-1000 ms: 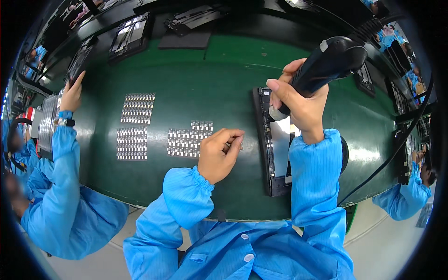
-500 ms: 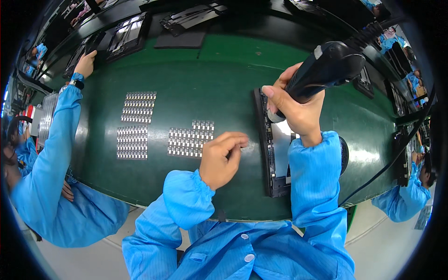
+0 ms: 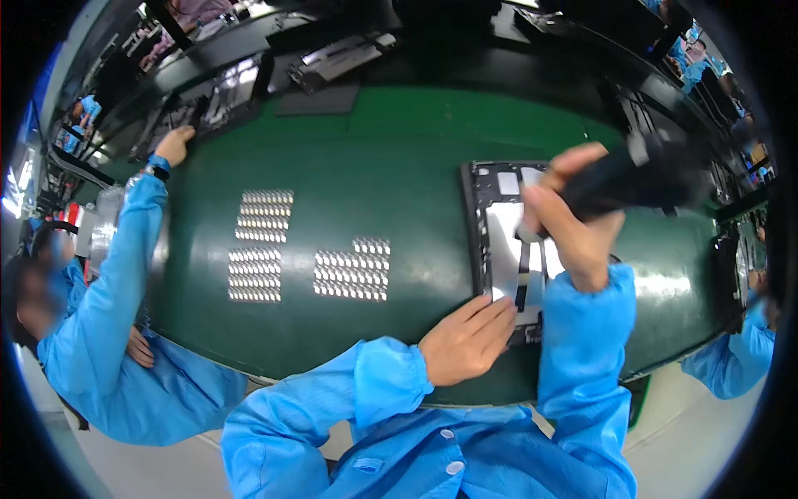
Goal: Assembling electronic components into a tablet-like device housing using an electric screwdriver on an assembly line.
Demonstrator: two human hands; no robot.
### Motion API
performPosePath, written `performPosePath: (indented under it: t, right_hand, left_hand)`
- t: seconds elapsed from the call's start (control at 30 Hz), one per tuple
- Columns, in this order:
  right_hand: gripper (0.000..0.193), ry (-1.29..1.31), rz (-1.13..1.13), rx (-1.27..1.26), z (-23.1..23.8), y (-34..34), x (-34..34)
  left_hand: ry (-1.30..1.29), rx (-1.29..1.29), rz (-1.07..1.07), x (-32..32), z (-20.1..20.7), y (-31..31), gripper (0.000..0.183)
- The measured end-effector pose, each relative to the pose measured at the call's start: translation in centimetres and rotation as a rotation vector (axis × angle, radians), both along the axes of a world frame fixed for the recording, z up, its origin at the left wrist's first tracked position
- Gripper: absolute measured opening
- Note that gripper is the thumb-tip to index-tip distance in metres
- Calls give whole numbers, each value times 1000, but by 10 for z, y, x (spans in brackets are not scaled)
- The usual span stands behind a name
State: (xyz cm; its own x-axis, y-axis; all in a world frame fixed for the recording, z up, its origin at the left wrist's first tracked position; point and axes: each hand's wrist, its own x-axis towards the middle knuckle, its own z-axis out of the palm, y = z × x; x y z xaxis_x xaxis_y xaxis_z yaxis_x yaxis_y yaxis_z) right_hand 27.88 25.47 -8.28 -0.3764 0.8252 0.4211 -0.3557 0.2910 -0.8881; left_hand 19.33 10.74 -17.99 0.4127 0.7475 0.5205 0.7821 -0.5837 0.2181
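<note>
A flat black device frame (image 3: pixel 468 224), with silver and white panels inside, lies on the green table in front of me. My left hand (image 3: pixel 470 339) rests on its lower left edge, fingers stretched out and side by side, holding nothing. My right hand (image 3: pixel 575 218) is wrapped round a bulky black handheld tool (image 3: pixel 636 179), blurred by motion, whose kind I cannot make out. The tool is tilted over the upper right of the frame and, with my hand and sleeve, hides part of it. Whether its tip touches the panels cannot be seen.
Sheets of small silver parts (image 3: pixel 352 273) lie in rows on the green table (image 3: pixel 399 183) left of the frame. At the far edge are more device frames (image 3: pixel 349 58) and a dark flat pad (image 3: pixel 316 101). On the left, a co-worker's hand (image 3: pixel 173 145) reaches to another frame.
My left hand has moved right, from beside the small parts onto the frame's lower edge. My right hand has shifted the tool right, uncovering more of the frame. The whole view has shifted slightly.
</note>
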Motion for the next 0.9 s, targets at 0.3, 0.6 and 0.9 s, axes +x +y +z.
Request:
performPosePath:
  t: [0.3,0.6,0.9]
  right_hand:
    - [39,-34,-97,-113,-31,-30,76]
    - [42,-32,-147,-258,-49,-26,80]
    - [42,0,-74,-365,-54,-16,94]
  left_hand:
    - [33,-1,179,-84,1,189,41]
    - [198,-76,309,-166,38,237,32]
    - [1094,-274,760,-384,34,199,70]
